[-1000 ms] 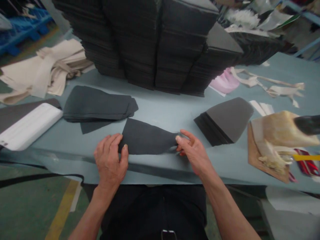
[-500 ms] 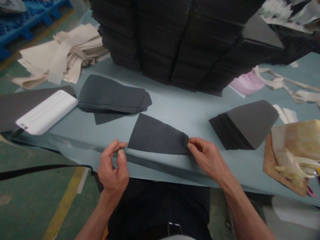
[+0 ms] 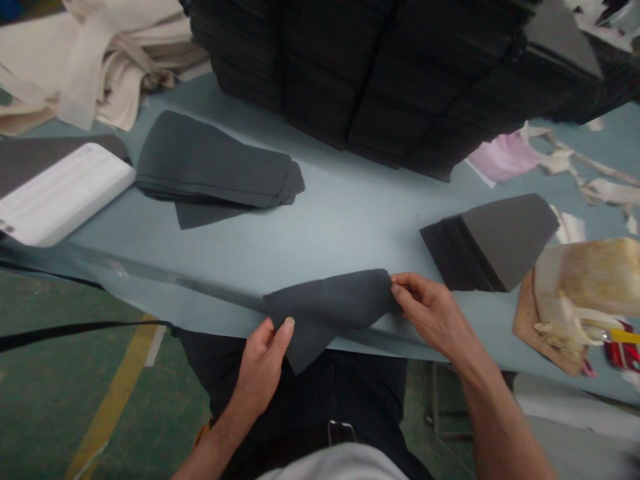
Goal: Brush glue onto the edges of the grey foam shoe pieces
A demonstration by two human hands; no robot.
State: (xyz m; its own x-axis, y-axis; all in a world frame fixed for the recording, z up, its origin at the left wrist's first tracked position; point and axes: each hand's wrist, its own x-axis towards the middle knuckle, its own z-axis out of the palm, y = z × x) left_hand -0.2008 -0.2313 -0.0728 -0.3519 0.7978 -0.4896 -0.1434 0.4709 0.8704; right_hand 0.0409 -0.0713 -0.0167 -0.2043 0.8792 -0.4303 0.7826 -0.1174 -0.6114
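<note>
A dark grey cut sheet piece [image 3: 335, 303], tapered and bent, is held across the table's front edge. My left hand [image 3: 265, 363] pinches its wide left end, thumb on top. At the narrow right end, my right hand [image 3: 425, 307] grips it between thumb and fingers. One corner of the piece hangs below the edge, over my lap. To the left lies a loose pile of similar dark pieces [image 3: 210, 163]. A slanted stack of dark pieces [image 3: 505, 240] rests to the right, beyond my right hand.
Tall stacks of black pieces [image 3: 360, 73] stand at the back of the blue-green table [image 3: 345, 233]. A white box-like device [image 3: 67, 193] and beige cloth strips [image 3: 110, 60] are on the left. At right are a pink scrap [image 3: 505, 158] and a yellowish block [image 3: 595, 277].
The grey piece came off the tabletop toward my body and bent. My left hand, earlier beside its corner, moved right and took hold of it. My right hand keeps its grip.
</note>
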